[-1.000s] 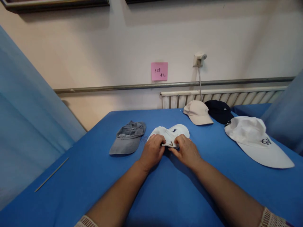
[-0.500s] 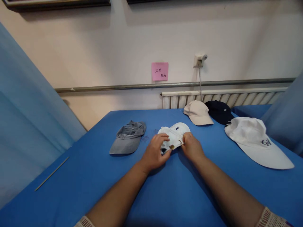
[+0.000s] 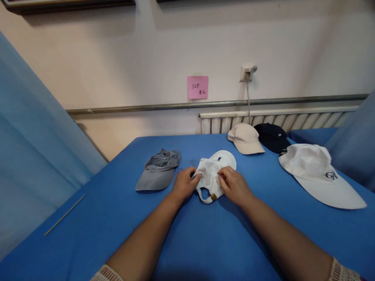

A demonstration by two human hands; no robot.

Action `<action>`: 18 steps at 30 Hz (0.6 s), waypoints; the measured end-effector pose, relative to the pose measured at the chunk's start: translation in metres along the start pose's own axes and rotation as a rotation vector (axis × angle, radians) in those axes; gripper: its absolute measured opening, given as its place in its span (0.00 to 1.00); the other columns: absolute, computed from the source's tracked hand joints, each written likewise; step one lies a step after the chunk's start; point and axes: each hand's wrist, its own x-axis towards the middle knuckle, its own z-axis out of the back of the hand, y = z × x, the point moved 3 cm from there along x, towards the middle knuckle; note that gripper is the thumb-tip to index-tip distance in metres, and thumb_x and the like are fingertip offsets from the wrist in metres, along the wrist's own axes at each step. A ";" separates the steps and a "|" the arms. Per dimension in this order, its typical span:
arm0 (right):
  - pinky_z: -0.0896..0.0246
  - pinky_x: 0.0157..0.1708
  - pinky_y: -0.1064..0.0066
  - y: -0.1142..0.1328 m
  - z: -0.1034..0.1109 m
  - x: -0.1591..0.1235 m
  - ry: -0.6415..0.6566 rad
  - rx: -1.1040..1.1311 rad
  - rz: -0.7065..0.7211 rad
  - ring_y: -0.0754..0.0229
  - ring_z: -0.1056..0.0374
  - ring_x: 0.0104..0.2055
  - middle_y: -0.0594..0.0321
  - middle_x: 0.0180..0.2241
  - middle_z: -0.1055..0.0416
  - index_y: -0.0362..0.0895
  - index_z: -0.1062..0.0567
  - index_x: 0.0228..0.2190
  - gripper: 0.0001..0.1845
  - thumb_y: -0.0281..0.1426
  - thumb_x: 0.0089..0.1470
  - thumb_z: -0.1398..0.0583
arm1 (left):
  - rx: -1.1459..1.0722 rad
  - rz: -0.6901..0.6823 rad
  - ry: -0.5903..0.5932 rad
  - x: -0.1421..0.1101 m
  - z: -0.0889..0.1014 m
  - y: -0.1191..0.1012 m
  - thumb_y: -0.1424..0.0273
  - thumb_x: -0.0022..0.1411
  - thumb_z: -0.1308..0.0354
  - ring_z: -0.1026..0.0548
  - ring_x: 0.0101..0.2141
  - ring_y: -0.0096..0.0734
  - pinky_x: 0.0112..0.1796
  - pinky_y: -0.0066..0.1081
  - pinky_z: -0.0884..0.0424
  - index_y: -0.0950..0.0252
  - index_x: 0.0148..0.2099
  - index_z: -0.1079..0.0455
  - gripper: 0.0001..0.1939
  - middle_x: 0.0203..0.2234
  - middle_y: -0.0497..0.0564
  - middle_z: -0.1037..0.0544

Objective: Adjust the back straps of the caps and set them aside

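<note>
A white baseball cap (image 3: 208, 171) with a small dark emblem lies on the blue-covered table, its brim pointing away from me. Its back strap and brass-coloured buckle face me, with the strap's opening showing. My left hand (image 3: 184, 183) pinches the left side of the crown between thumb and fingers. On the other side, my right hand (image 3: 234, 185) grips the crown's fabric with bent fingers. A grey cap (image 3: 159, 171) rests just left of my left hand, brim toward me.
Back right stand a beige cap (image 3: 246, 138) and a navy cap (image 3: 272, 137). A large white long-brimmed cap (image 3: 316, 168) lies at the right. A thin stick (image 3: 65, 214) is at the left of the blue table (image 3: 117, 234). Blue curtains (image 3: 35, 148) hang at the sides.
My hands have shifted from the strap and buckle up to the sides of the crown. The strap now loops free toward me and the back of the cap shows more.
</note>
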 end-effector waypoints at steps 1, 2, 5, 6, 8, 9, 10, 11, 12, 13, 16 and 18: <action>0.40 0.38 0.68 0.001 -0.003 -0.001 0.035 -0.007 -0.016 0.57 0.32 0.38 0.58 0.37 0.28 0.44 0.30 0.39 0.08 0.30 0.58 0.45 | -0.039 -0.009 0.003 -0.001 -0.001 -0.002 0.60 0.56 0.42 0.32 0.27 0.30 0.29 0.28 0.38 0.65 0.30 0.29 0.12 0.23 0.47 0.28; 0.40 0.36 0.68 0.000 -0.007 -0.002 0.074 -0.034 -0.046 0.56 0.31 0.37 0.58 0.37 0.28 0.44 0.30 0.39 0.09 0.34 0.58 0.44 | -0.101 -0.012 0.016 -0.002 -0.002 -0.004 0.60 0.56 0.43 0.31 0.27 0.30 0.30 0.28 0.37 0.66 0.31 0.28 0.13 0.24 0.48 0.27; 0.43 0.31 0.69 -0.006 -0.015 -0.005 0.199 -0.145 -0.120 0.55 0.30 0.34 0.58 0.34 0.25 0.45 0.28 0.36 0.14 0.41 0.52 0.38 | -0.320 0.029 0.113 -0.002 -0.008 -0.004 0.57 0.61 0.48 0.28 0.27 0.30 0.30 0.28 0.34 0.68 0.37 0.26 0.19 0.26 0.51 0.24; 0.44 0.30 0.69 -0.007 -0.016 -0.005 0.231 -0.173 -0.125 0.55 0.29 0.34 0.58 0.33 0.25 0.45 0.27 0.35 0.13 0.40 0.50 0.36 | -0.341 0.048 0.139 -0.002 -0.010 -0.001 0.57 0.62 0.50 0.27 0.28 0.31 0.29 0.28 0.33 0.68 0.39 0.26 0.20 0.27 0.52 0.23; 0.46 0.29 0.70 -0.007 -0.018 -0.006 0.282 -0.213 -0.119 0.54 0.29 0.34 0.57 0.33 0.24 0.46 0.26 0.32 0.10 0.37 0.49 0.36 | -0.248 0.053 0.174 0.000 -0.013 0.006 0.60 0.61 0.48 0.26 0.29 0.32 0.31 0.29 0.33 0.68 0.41 0.25 0.17 0.30 0.53 0.22; 0.46 0.29 0.70 -0.006 -0.018 -0.006 0.309 -0.228 -0.120 0.54 0.28 0.34 0.57 0.33 0.24 0.45 0.26 0.32 0.08 0.36 0.50 0.36 | -0.155 0.035 0.195 0.001 -0.013 0.009 0.62 0.59 0.46 0.26 0.31 0.33 0.32 0.28 0.33 0.67 0.40 0.25 0.15 0.32 0.53 0.21; 0.47 0.29 0.70 -0.005 -0.018 -0.006 0.339 -0.243 -0.128 0.54 0.28 0.34 0.57 0.33 0.24 0.45 0.26 0.31 0.07 0.35 0.50 0.38 | -0.055 0.008 0.230 0.001 -0.014 0.012 0.63 0.57 0.44 0.26 0.32 0.33 0.33 0.28 0.33 0.66 0.40 0.25 0.14 0.33 0.52 0.21; 0.48 0.28 0.70 -0.003 -0.019 -0.005 0.374 -0.258 -0.140 0.54 0.28 0.34 0.57 0.33 0.23 0.45 0.26 0.31 0.06 0.34 0.51 0.39 | 0.033 -0.022 0.275 0.002 -0.015 0.014 0.64 0.56 0.42 0.26 0.33 0.33 0.34 0.28 0.33 0.65 0.40 0.24 0.13 0.34 0.52 0.21; 0.48 0.28 0.70 -0.002 -0.019 -0.005 0.407 -0.272 -0.153 0.54 0.28 0.34 0.57 0.33 0.23 0.45 0.25 0.32 0.06 0.34 0.52 0.40 | 0.103 -0.053 0.324 0.001 -0.015 0.015 0.65 0.55 0.42 0.26 0.34 0.34 0.35 0.28 0.33 0.65 0.41 0.24 0.13 0.35 0.52 0.21; 0.49 0.28 0.70 -0.001 -0.019 -0.004 0.435 -0.284 -0.163 0.54 0.28 0.35 0.57 0.33 0.23 0.45 0.25 0.32 0.06 0.33 0.53 0.42 | 0.155 -0.084 0.367 0.001 -0.015 0.015 0.65 0.54 0.41 0.26 0.35 0.34 0.35 0.27 0.34 0.64 0.41 0.24 0.13 0.35 0.52 0.21; 0.51 0.27 0.70 0.002 -0.020 -0.002 0.481 -0.330 -0.168 0.55 0.27 0.36 0.57 0.34 0.22 0.45 0.25 0.33 0.09 0.30 0.54 0.46 | 0.254 -0.160 0.445 0.000 -0.015 0.011 0.64 0.55 0.41 0.26 0.36 0.35 0.36 0.27 0.34 0.63 0.42 0.24 0.14 0.37 0.52 0.21; 0.51 0.27 0.69 0.003 -0.022 -0.002 0.490 -0.359 -0.161 0.54 0.27 0.36 0.56 0.35 0.22 0.44 0.25 0.33 0.10 0.29 0.54 0.47 | 0.327 -0.184 0.446 -0.001 -0.016 0.007 0.64 0.55 0.42 0.26 0.36 0.36 0.36 0.27 0.34 0.63 0.41 0.24 0.13 0.36 0.53 0.21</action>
